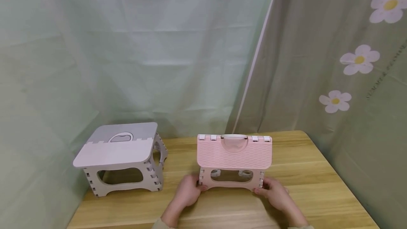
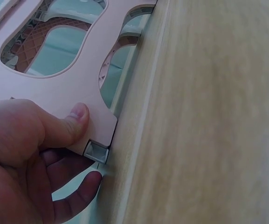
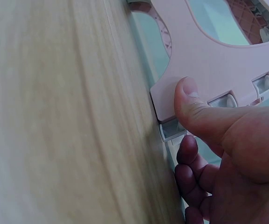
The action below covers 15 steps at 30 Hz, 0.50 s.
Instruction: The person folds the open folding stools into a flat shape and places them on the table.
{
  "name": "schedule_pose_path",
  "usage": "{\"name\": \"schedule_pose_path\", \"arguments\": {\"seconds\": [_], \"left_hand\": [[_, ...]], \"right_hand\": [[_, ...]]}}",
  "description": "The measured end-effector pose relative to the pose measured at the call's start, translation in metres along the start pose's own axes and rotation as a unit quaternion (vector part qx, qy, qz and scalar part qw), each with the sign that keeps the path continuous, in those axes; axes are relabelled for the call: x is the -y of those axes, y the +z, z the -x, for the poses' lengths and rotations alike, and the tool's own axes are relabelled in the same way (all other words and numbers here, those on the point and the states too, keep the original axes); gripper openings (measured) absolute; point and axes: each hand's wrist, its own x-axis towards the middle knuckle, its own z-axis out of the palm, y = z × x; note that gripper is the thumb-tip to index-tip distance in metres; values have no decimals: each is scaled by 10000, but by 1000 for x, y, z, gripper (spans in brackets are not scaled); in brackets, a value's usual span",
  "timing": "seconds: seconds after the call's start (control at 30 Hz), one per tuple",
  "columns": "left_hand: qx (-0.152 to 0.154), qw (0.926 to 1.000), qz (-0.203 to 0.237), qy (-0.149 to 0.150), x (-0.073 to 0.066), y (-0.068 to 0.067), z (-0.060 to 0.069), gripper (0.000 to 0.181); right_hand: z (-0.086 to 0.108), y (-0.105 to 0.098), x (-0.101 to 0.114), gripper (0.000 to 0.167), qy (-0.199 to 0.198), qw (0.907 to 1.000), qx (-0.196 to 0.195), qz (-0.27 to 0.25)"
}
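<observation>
Pinching the two lower corners of a pink stool (image 1: 234, 158), the left hand (image 1: 188, 190) and right hand (image 1: 276, 194) sit at either end of its front leg panel (image 1: 234, 185). The left thumb (image 2: 76, 122) presses on the face of the panel, just above a grey corner block (image 2: 97, 151), while the other fingers (image 2: 85, 193) bend behind and below the edge, at least one of them clear of the stool. The right thumb (image 3: 189, 100) lies likewise on the panel's face, with bent fingertips (image 3: 188, 151) just beside the corner below it; how much of the stool the hidden fingers touch cannot be told. Both grips are nearly closed, only the leg's edge between thumb and fingers.

The pink stool stands between the two sets of fingers, half folded: above them its top rises to a ridge, the near half sloping down towards the hands, a white-edged handle (image 1: 234, 143) at the peak. The bench (image 1: 318, 193) lies under and around the fingers. Well apart, to the left of the left fingers, a grey and pale pink stool (image 1: 114, 154) stands with its top flat. Beyond all the fingers hangs a pale curtain (image 1: 178, 63); farther right are white printed flowers (image 1: 334, 100) with yellow centres.
</observation>
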Motion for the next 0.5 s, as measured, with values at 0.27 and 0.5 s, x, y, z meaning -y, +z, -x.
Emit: {"name": "schedule_pose_path", "arguments": {"seconds": [0.27,0.5], "left_hand": [[54,10000,5,-28,2,1,-3,13],[65,10000,20,-17,1,0,-1,13]], "right_hand": [[1,-2,6,22,-75,9999,12,-77],[2,0,4,20,7,9999,-58,145]]}}
